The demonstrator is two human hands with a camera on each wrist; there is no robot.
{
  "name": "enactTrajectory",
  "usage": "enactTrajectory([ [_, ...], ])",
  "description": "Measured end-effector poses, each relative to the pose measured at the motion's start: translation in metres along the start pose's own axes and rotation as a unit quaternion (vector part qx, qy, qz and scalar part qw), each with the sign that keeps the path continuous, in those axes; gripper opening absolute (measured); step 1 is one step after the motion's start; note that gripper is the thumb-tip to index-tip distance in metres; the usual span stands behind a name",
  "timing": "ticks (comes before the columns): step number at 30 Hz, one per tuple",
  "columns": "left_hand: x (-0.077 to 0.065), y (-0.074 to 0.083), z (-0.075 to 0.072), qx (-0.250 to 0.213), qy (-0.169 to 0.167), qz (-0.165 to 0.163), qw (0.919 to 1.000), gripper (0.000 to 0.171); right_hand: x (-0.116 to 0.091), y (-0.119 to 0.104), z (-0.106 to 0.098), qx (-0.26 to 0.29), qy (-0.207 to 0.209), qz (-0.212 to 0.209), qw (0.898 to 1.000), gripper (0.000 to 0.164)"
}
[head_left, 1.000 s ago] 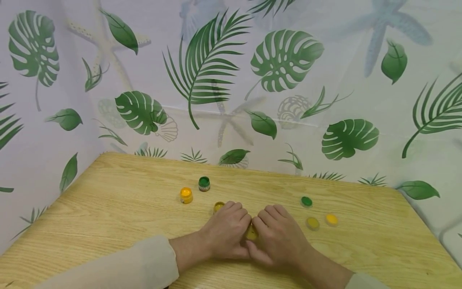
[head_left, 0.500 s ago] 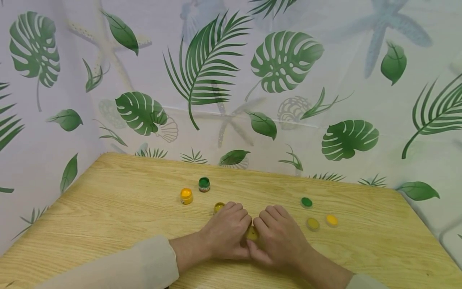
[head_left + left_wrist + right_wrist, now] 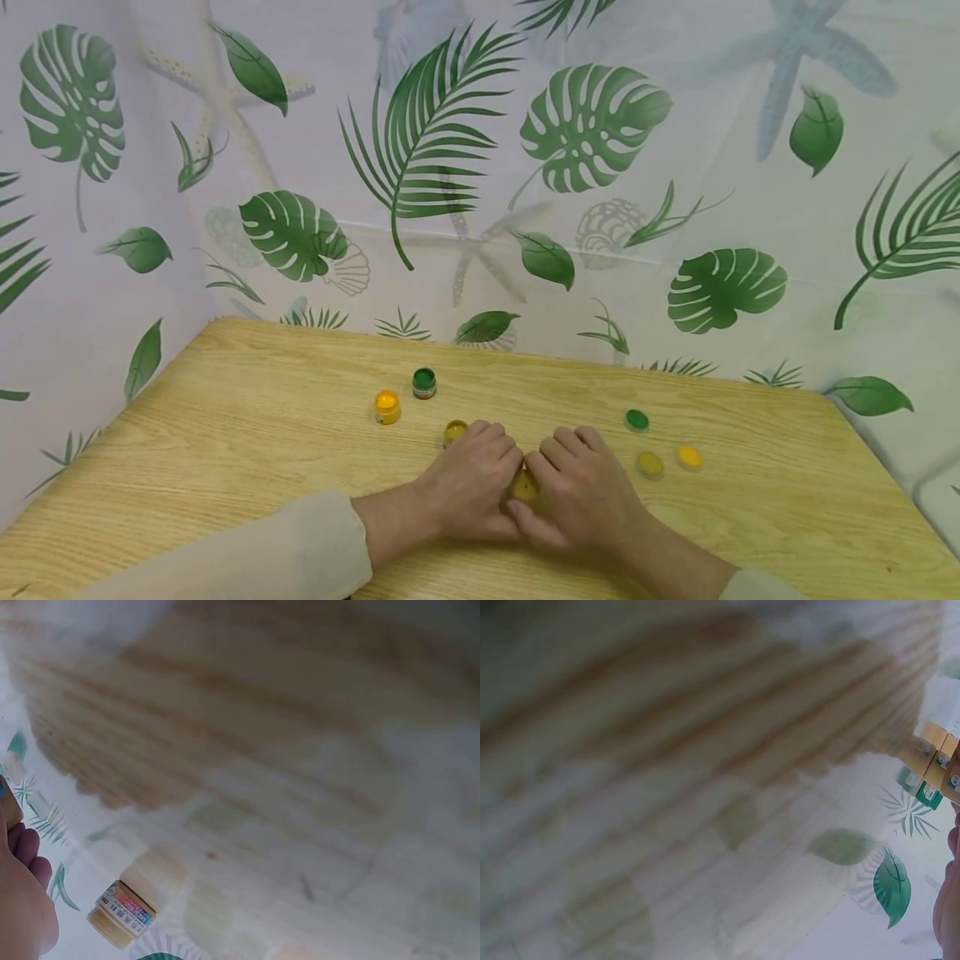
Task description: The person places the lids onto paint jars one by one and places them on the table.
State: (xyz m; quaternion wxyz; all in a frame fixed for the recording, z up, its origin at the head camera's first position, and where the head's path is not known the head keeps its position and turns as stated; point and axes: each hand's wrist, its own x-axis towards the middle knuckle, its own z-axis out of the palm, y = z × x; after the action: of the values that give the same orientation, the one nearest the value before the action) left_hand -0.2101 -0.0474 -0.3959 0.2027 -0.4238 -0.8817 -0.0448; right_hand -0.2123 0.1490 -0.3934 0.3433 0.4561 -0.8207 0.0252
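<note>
In the head view my left hand (image 3: 472, 483) and right hand (image 3: 581, 492) meet at the near middle of the table, thumbs close together. Both grip a small mustard-yellow paint jar (image 3: 525, 486), mostly covered by the fingers. An open olive-yellow paint jar (image 3: 455, 432) stands just beyond the left hand, partly hidden by it. In the left wrist view, the left hand (image 3: 24, 900) shows at the edge, near part of a tan jar (image 3: 9, 808). The right hand (image 3: 949, 892) is barely visible at the right wrist view's edge.
Farther back stand open orange-yellow (image 3: 387, 407) and green (image 3: 423, 383) paint jars. To the right lie a green lid (image 3: 637, 419), an olive lid (image 3: 650, 465) and a yellow lid (image 3: 689, 457). A leaf-printed curtain (image 3: 450, 250) borders the wooden table (image 3: 262, 417).
Both hands stay almost in place around the jar, with only slight shifts of the right hand's fingers and thumb. The other jars and lids have not moved.
</note>
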Motion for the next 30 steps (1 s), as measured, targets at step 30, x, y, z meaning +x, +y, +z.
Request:
enactTrajectory([
  [30,-0.0008,0.0024,0.0035,0.004,0.018,0.022,0.9996,0.048,-0.0012,-0.0001,0.0012,0.007,0.016,-0.023,1.000,0.045],
])
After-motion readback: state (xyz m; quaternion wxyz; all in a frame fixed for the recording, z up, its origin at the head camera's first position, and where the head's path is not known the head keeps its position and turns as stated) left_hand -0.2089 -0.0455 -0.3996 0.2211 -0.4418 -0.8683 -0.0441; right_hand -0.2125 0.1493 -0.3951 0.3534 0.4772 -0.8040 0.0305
